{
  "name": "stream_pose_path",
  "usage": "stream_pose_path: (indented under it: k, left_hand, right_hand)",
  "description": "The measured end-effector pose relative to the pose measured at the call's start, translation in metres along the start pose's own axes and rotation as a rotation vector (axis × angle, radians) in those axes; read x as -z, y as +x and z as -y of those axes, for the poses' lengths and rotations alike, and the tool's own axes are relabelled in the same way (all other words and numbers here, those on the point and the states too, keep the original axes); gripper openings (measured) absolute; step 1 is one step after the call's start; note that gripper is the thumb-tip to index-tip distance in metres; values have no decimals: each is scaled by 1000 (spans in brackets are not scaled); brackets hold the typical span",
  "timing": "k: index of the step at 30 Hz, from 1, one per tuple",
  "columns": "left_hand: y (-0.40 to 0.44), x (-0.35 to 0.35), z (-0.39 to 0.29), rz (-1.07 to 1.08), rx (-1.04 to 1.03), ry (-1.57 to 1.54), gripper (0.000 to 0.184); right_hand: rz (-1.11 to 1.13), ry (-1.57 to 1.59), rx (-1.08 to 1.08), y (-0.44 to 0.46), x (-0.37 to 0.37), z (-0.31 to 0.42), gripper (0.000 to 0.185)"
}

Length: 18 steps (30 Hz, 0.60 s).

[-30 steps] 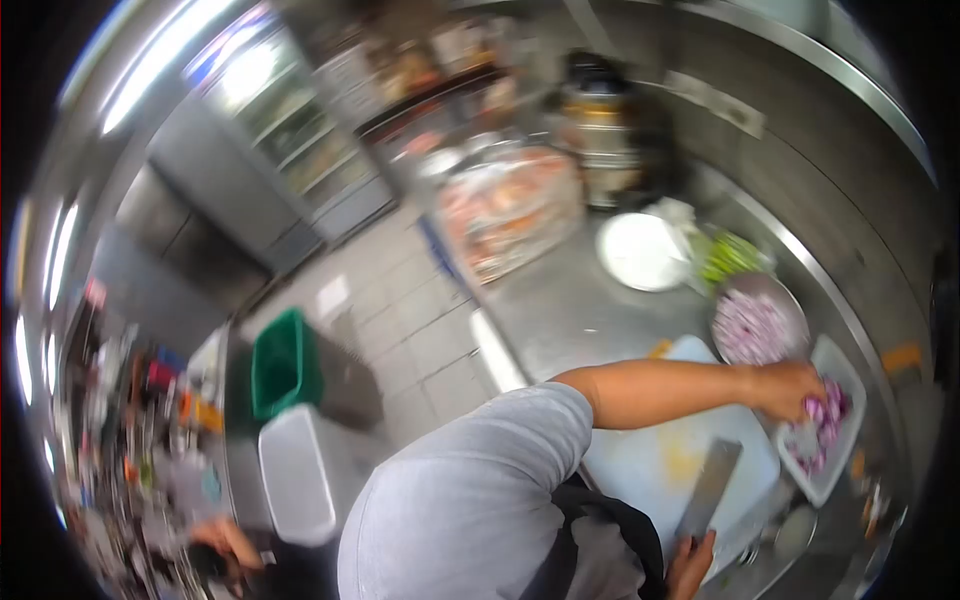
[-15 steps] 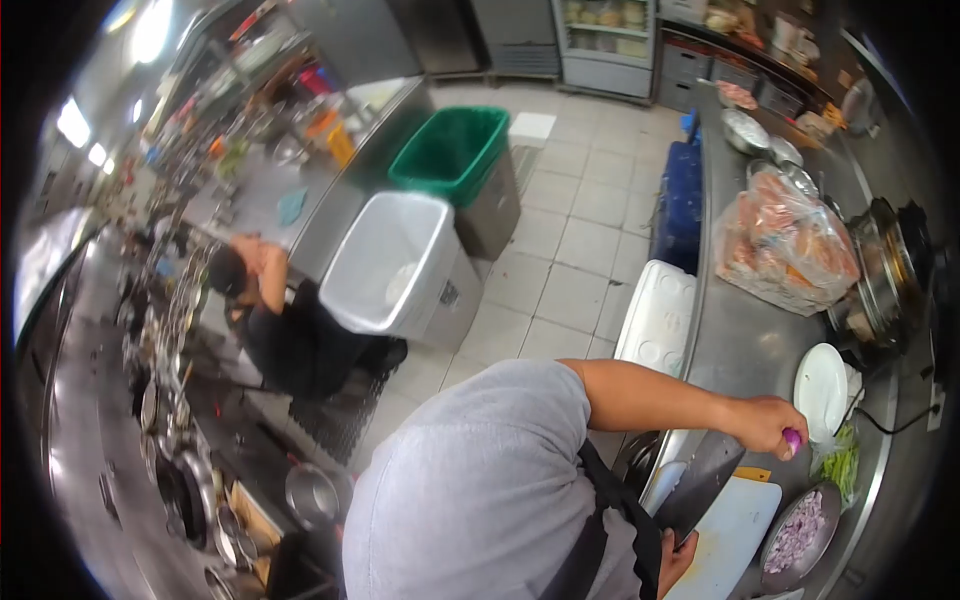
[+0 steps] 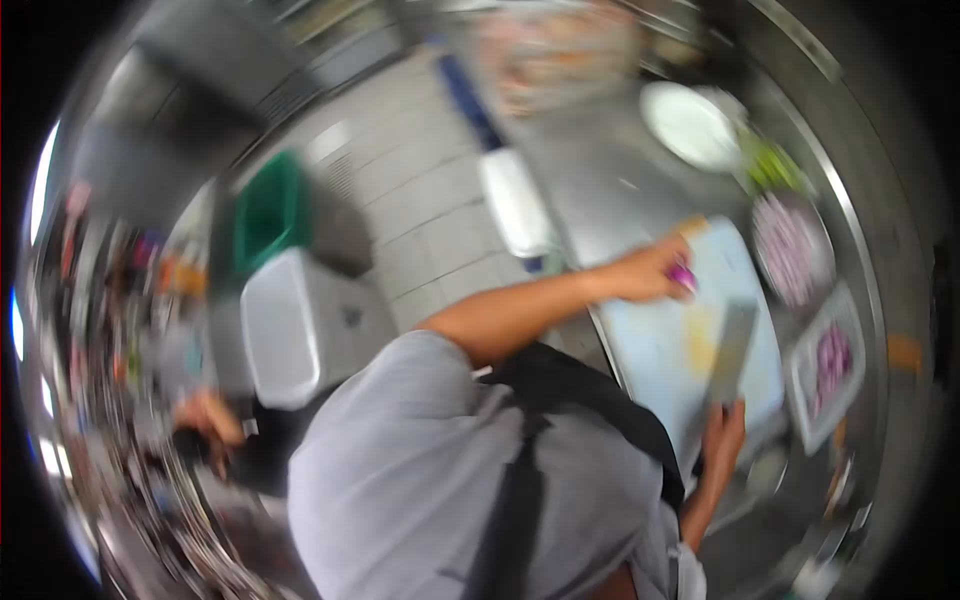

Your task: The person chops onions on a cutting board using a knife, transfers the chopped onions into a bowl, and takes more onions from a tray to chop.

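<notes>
My left hand [image 3: 645, 272] is closed around a purple onion piece [image 3: 682, 278] over the upper part of the white cutting board [image 3: 650, 345]. In my right hand [image 3: 722, 435], at the board's lower right, is the handle of a cleaver [image 3: 735, 345]. Its broad blade points away from me over the board, apart from the onion piece. Yellowish stains mark the board's middle. Beyond its far edge, a metal bowl [image 3: 828, 262] holds chopped onion [image 3: 790, 250]. Beside that bowl, a white tray [image 3: 799, 390] contains more purple onion [image 3: 833, 358].
A white plate [image 3: 690, 125] and green vegetables [image 3: 772, 168] lie farther up the steel counter [image 3: 590, 190]. A blurred bag of orange-pink food [image 3: 560, 55] is at the top. Grey [image 3: 275, 330] and green [image 3: 270, 210] bins stand on the floor; another person [image 3: 265, 445] is at left.
My view has turned and is blurred. My left hand has brought the onion piece from near the white plate to over the board. The cleaver has shifted to the board's far side.
</notes>
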<state>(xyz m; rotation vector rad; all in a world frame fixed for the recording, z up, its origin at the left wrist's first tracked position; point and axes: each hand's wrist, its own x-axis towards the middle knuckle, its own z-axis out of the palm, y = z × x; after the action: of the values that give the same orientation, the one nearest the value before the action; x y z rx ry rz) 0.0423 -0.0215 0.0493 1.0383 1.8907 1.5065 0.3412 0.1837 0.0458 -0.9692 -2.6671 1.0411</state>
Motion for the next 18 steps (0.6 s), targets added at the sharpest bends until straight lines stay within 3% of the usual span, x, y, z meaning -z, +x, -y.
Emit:
stream_pose_path:
  k: [3, 4, 5, 8, 11, 15, 18]
  left_hand:
    - [24, -10, 32, 208, 2, -14, 43]
    - [26, -16, 13, 181, 86, 238, 42]
    - [37, -15, 36, 147, -159, 480, 47]
    - [52, 4, 55, 102, -326, 558, 52]
    - [43, -2, 53, -4, -376, 437, 44]
    - [42, 13, 46, 11, -128, 300, 31]
    - [46, 17, 56, 12, -442, 289, 22]
  right_hand:
    - [-137, -59, -20, -11, -14, 20, 25]
    - [-118, -72, -87, -17, -9, 36, 25]
    - [-64, -88, -111, -12, -9, 46, 25]
    - [-13, -123, -116, -7, -31, 72, 24]
    - [4, -161, -146, -19, -25, 76, 23]
    - [21, -171, -171, -18, -19, 101, 21]
    - [5, -161, -110, -15, -20, 121, 20]
